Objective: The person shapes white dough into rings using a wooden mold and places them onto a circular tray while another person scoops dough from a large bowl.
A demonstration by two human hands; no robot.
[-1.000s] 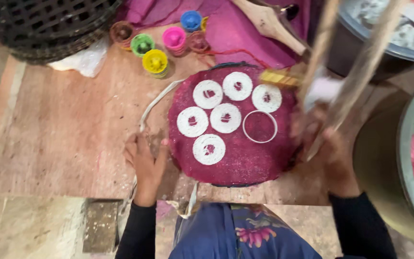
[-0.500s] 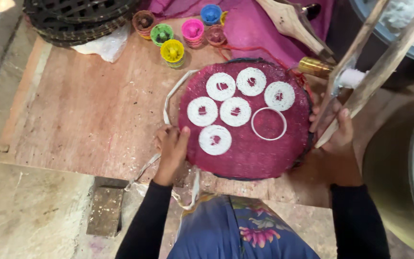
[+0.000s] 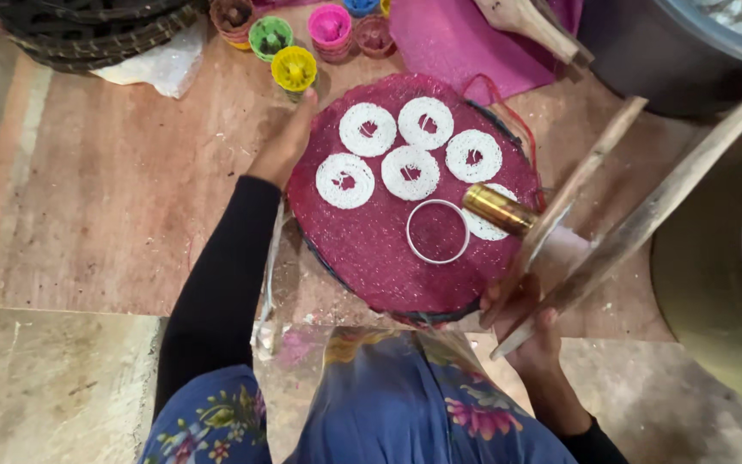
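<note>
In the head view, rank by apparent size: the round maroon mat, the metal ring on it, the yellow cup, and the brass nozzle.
1. Round maroon mat, by far the largest.
2. Metal ring.
3. Yellow cup and brass nozzle look alike; the nozzle sits nearer the camera, so I leave them unranked.

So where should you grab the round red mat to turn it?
Probably by its bare outer rim on the left, reaching in from the side, as the left hand does on the round red mat. The middle is full of soft white noodle rings, so only the flat edge looks safe to grip.
</note>
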